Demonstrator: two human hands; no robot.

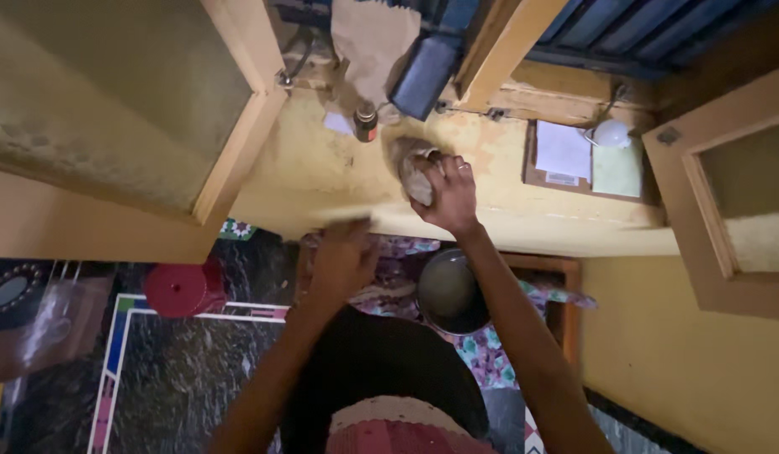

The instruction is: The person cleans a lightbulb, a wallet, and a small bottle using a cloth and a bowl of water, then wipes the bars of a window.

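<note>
Hung at far left: a clear plastic bag (49,324) beside a dark floor. Stood next to it, low down: a red stool (183,288). Swung open above: a wooden cabinet door (124,101) with a mesh panel. Rested at the front edge of the yellow shelf (322,168): the left hand (341,261), blurred, grip impossible to tell. Stood farther back on the shelf: a small dark bottle (366,123). Clamped round a crumpled bag (415,172) upon the shelf: the right hand (451,195). Sat below: a round metal pot (448,290). Lay farther right: papers (566,151) and a white bulb (612,133).
</note>
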